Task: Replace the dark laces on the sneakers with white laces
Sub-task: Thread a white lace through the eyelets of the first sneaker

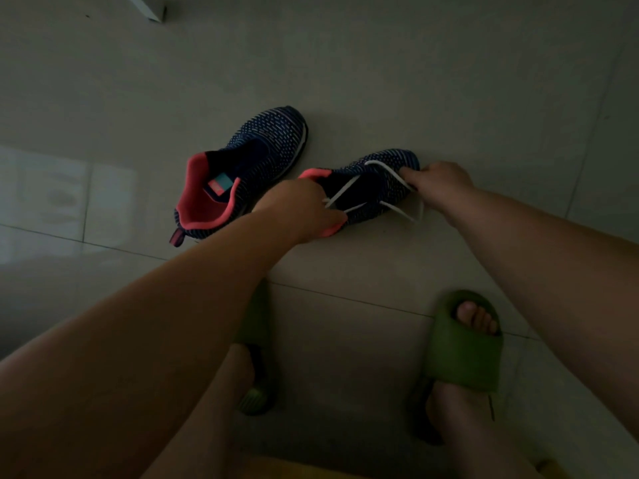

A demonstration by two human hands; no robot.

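Two dark blue knit sneakers with pink collars lie on the tiled floor. The left sneaker has no lace in it and nobody touches it. The right sneaker carries a white lace crossing its tongue. My left hand pinches the lace ends near the sneaker's collar. My right hand grips the lace at the sneaker's toe side, where a loop trails down beside the sole. No dark laces are in view.
My feet in green slides stand on the floor near the bottom, one partly hidden under my left forearm. A white furniture corner shows at the top left. Pale floor tiles surround the shoes.
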